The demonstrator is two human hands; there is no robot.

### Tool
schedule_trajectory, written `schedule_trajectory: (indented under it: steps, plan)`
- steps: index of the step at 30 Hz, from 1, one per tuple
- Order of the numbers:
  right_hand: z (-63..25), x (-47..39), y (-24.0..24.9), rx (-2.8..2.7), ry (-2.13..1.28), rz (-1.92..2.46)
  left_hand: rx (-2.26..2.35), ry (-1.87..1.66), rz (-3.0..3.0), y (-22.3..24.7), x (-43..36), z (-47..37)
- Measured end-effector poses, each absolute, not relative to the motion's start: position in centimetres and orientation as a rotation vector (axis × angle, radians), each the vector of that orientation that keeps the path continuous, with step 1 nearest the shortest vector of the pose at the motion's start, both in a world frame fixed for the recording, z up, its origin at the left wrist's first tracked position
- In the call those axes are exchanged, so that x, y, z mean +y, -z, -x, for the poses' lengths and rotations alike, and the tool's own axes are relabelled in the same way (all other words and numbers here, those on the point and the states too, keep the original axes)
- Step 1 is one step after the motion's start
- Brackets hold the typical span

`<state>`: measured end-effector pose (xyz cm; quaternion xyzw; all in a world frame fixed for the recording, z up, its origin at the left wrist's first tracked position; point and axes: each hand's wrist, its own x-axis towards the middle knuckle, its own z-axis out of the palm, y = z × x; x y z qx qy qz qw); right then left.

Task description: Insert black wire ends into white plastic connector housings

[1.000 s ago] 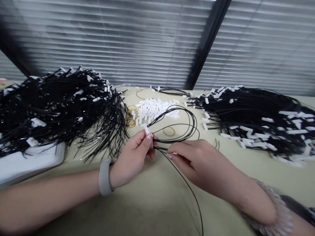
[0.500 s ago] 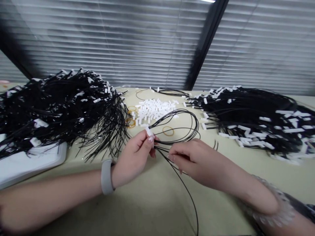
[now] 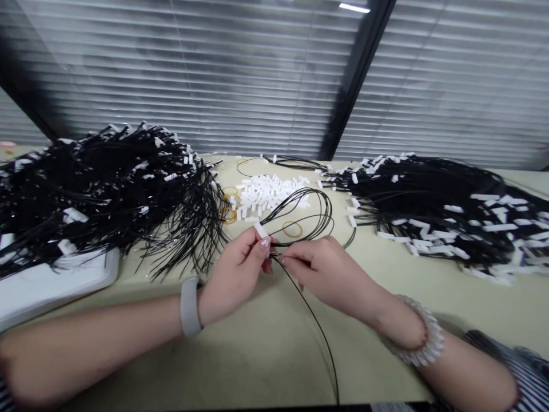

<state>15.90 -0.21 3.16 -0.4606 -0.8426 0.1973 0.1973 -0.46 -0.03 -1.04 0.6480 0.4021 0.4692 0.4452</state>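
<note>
My left hand [image 3: 234, 277] is closed, pinching a small white plastic connector [image 3: 261, 230] together with the ends of several thin black cables. These cables form a loose coil [image 3: 329, 214] that rises to the right, above my right hand. My right hand [image 3: 332, 266] is closed in a pinch on black cable just right of my left fingertips; its fingers partly cover the strands. One long black cable [image 3: 319, 329] hangs from between the hands towards the table's front edge.
White connectors [image 3: 270, 191] lie heaped behind my hands, near yellow rubber bands [image 3: 292, 229]. A large pile of black cables [image 3: 107, 189] is on the left beside a white tray [image 3: 64, 283]. Another cable pile [image 3: 429, 194] spreads across the right. Window blinds [image 3: 235, 74] stand behind the table.
My right hand has moved left, close to my left fingertips. The coil has drawn in and narrowed on its right side. My left hand keeps its grip.
</note>
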Motion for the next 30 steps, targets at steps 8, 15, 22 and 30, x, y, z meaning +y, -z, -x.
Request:
schedule_trajectory:
  steps: [8,15,22,30]
  plan:
    - [-15.92,-0.03,-3.03,-2.388,-0.474,1.254,0.98,-1.163,-1.605,0.8,-0.03,0.32]
    - [-15.92,-0.01,-2.84,-2.371,-0.524,1.205,1.003,-1.147,-1.602,0.76,-0.08,0.37]
    - [-16.32,-0.01,-3.17,-2.416,-0.524,1.16,1.019,-1.142,-1.636,0.86,-0.14,0.38]
    - [-16.15,0.09,-2.78,-2.404,-0.497,1.163,1.016,-1.132,-1.624,0.85,0.0,0.41]
